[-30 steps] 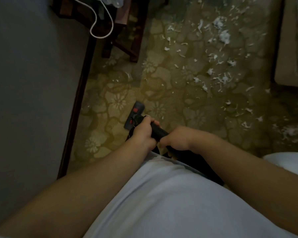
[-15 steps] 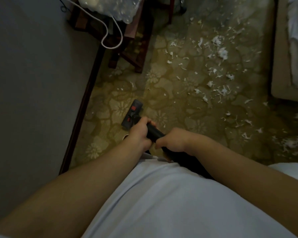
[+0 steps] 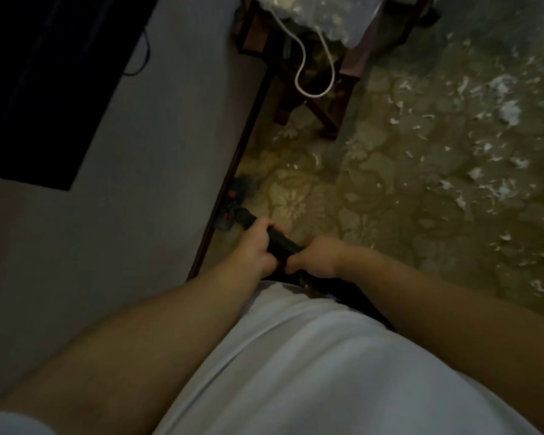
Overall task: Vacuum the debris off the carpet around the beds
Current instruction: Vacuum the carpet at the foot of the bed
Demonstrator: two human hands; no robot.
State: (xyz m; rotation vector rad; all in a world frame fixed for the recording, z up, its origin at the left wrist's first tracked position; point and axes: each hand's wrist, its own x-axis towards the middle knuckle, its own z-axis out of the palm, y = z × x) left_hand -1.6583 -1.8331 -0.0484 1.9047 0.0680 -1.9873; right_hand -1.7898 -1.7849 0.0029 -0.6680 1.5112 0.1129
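- Gripping the black vacuum tube (image 3: pixel 280 243) with both hands, held low in front of my white shirt (image 3: pixel 296 372)
- Left hand (image 3: pixel 258 246) sits further down the tube, fingers curled over the top of it
- Right hand (image 3: pixel 316 257) is closed round the tube just behind, nearer my body; a short bare stretch of tube shows between the two hands
- Vacuum head (image 3: pixel 233 205), dark with red marks, lies on the carpet (image 3: pixel 327 196) hard against the dark skirting board (image 3: pixel 236 158) at the foot of the grey wall (image 3: pixel 139 183); it is blurred, so I cannot tell whether it touches the board
- Carpet is olive with a pale flower pattern; only a few white flecks lie near the head
- Debris (image 3: pixel 509 111), white scraps and tufts, is scattered thickly over the carpet to my right and ahead, well apart from the head
- Dark wooden table legs (image 3: pixel 330 120) stand ahead near the wall; a white cord (image 3: pixel 314 92) hangs in a loop between them, under a clear plastic bag (image 3: pixel 336 17)
- Black flat panel (image 3: pixel 44 73) hangs on the wall to my upper left, with a thin black wire (image 3: pixel 145 54) beside it
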